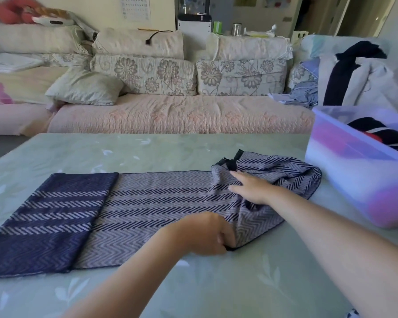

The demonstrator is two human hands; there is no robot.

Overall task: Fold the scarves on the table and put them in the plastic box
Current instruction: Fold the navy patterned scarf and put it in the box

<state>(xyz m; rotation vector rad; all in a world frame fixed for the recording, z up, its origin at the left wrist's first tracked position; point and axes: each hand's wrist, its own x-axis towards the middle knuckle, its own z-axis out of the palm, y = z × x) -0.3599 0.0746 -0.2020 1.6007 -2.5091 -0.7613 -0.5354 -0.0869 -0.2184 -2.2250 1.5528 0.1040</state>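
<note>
**Now: long grey-and-navy herringbone woven scarf (152, 203) under both hands**

Head view. Laid lengthwise across the pale green, leaf-patterned table (147, 150). Left end doubled over into a dark navy panel with pale chevron stripes, middle flat, right end bunched and rumpled. A black fringed corner sticking up at the far side.

Left hand (205, 232): stretched in from the lower middle on a bare forearm, back of the hand up. Fingers curled in, gripping the near edge of the scarf where the rumpled part begins. Fingertips tucked into the fabric and hidden.

Right hand (251, 187): at the end of a long bare arm angled in from the lower right. Palm down, fingers straight and slightly spread, pointing left. Pressed flat onto the bunched right end, just short of the fringed corner. Gripping nothing, only pressing.

Hands near each other but apart, right farther from the body than left, a ridge of cloth between them.

Just beside the scarf's right end, on the same table: translucent rectangular plastic box (345, 180) with a purplish cast, open on top. Contact with the cloth impossible to tell. Inside, toward the far end, folded dark navy fabric with white and red stripes (381, 134).

Beyond the table's far edge: long sofa with a pink quilted seat (182, 113) and floral beige back cushions. A loose pale cushion (85, 87) at its left, a heap of white and dark clothes (354, 72) at its right.
</note>
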